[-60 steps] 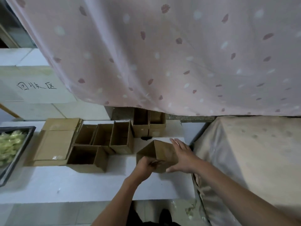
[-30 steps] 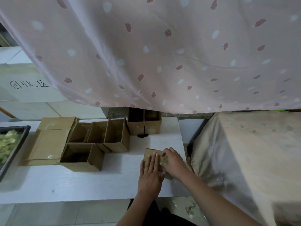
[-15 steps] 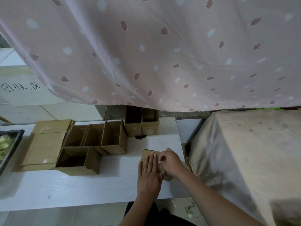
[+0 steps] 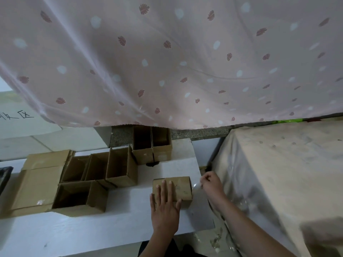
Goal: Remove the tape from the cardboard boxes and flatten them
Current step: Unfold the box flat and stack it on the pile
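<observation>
Roughly eight cardboard boxes [image 4: 172, 190], two hands [image 4: 165, 206].

My left hand [image 4: 165, 204] lies on the flattened box [image 4: 181, 186] — my right hand [image 4: 210, 183] just right of it. Left of that box stand open boxes [image 4: 96, 175]; behind it, two more [image 4: 152, 145] — all on the table [image 4: 74, 234].

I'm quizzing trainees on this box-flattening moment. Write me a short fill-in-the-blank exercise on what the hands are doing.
1. The left hand lies flat on the ____ cardboard box.
2. The right hand pinches a strip of clear ____ at the box's right edge.
3. The open boxes stand to the ____ of the pressed box.
4. Above the white table hangs a pink patterned ____.

Missing words: flattened; tape; left; curtain
</observation>
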Available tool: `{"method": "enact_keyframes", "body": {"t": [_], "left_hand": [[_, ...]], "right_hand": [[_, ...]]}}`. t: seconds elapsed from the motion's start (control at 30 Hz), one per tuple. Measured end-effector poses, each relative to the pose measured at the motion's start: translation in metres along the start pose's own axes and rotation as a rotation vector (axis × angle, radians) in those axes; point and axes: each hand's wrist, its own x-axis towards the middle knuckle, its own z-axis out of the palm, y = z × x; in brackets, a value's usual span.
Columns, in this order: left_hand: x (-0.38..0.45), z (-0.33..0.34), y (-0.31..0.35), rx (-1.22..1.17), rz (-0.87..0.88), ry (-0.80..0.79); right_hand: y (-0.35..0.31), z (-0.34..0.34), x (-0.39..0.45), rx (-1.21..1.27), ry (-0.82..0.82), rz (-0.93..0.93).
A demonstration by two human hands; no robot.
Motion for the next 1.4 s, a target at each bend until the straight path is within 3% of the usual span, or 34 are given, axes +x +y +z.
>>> {"method": "enact_keyframes", "body": {"t": [0.1,0.2,0.33,0.47,0.67,0.93,1.23,1.4], "left_hand": [[0.001,-0.005,0.008,0.039,-0.046,-0.048],[0.007,-0.01,0.017,0.087,-0.015,-0.068],[0.017,-0.019,0.03,0.17,0.163,-0.073],[0.033,-0.035,0.026,0.215,0.177,-0.111],[0.053,-0.061,0.006,0.069,0.196,-0.04],[0.053,-0.069,-0.011,-0.396,0.11,0.032],[0.039,-0.053,-0.023,-0.415,0.102,-0.012],[0.026,-0.043,-0.037,-0.4,0.025,-0.051]], "right_hand": [[0.004,0.0,-0.008,-0.049,-0.091,0.058],[0.004,0.008,-0.015,-0.145,-0.167,-0.073],[-0.014,0.011,-0.022,-0.055,-0.133,-0.141],[-0.035,0.008,-0.025,0.053,-0.212,-0.192],[-0.045,0.009,-0.022,0.049,-0.197,-0.237],[-0.055,0.003,-0.009,-0.077,-0.02,-0.385],[-0.048,-0.003,-0.009,-0.249,0.028,-0.414],[-0.047,-0.011,-0.007,-0.183,0.053,-0.344]]}}
